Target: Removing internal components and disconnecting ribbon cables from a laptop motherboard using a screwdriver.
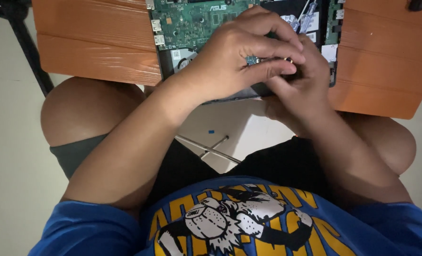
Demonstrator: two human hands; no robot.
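Note:
An opened laptop [182, 52] with its green circuit board [187, 21] exposed lies on an orange wooden table [97, 42]. My left hand [239, 52] rests over the board's near edge, fingers curled and pinching a small part that is hard to make out. My right hand [301, 80] presses against it from the right, and a clear-handled screwdriver [306, 16] sticks up behind its fingers. What the fingertips grip is hidden by the hands.
The table edge runs above my knees [78, 109]. Below, a pale floor [12, 166] shows thin metal table legs [211, 148] and a tiny blue scrap [211, 131]. A dark object [417, 4] lies at the table's far right.

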